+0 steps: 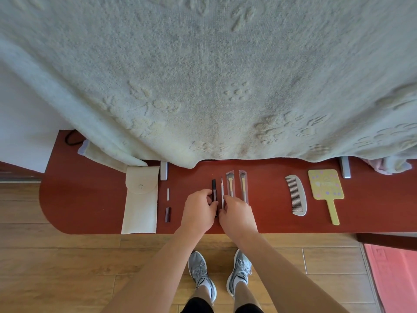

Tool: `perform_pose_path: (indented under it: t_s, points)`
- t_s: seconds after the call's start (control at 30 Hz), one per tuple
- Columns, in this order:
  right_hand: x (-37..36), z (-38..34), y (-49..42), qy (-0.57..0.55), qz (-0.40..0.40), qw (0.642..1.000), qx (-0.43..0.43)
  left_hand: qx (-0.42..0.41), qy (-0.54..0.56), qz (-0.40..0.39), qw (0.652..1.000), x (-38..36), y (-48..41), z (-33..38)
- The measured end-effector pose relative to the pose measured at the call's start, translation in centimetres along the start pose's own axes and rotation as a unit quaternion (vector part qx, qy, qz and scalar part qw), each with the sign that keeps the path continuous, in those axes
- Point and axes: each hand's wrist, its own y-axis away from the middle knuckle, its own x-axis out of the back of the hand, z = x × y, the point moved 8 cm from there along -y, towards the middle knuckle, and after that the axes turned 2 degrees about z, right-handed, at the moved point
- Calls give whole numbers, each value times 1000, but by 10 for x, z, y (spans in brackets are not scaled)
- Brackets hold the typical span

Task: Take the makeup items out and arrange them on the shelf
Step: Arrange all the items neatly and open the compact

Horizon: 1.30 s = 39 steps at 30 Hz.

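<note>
On the red-brown shelf (90, 206) lies a row of makeup items: a black pen-like stick (214, 188), a thin silver tool (222, 190) and two wrapped brushes (230, 181) (243, 184). My left hand (198, 211) and my right hand (238, 214) sit side by side at the near ends of the black stick and the silver tool, fingers curled around the black stick between them. The cream pouch (140, 202) lies flat at the left, with a small white piece (168, 194) and a dark tube (167, 214) beside it.
A silver comb (296, 195) and a yellow hand mirror (326, 188) lie to the right. A pale textured blanket (203, 75) hangs over the shelf's back edge. Metal brackets (164, 171) (345, 169) stand under it. Below are wood floor, my shoes and a pink mat (394, 274).
</note>
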Motion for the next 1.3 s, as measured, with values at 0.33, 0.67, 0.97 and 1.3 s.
perform_pose_path:
  t_s: [0.33, 0.67, 0.97, 1.3]
  points:
    - [1, 0, 2, -1, 0, 1000, -3, 5, -2, -6, 1000, 5, 3, 2]
    - [17, 2, 8, 3, 14, 1000, -21, 27, -14, 12, 999, 14, 6, -6]
    - [22, -11, 13, 20, 20, 1000, 6, 45, -22, 34, 998, 39, 13, -18]
    - [21, -50, 7, 32, -1, 997, 73, 10, -70, 30, 997, 91, 26, -47]
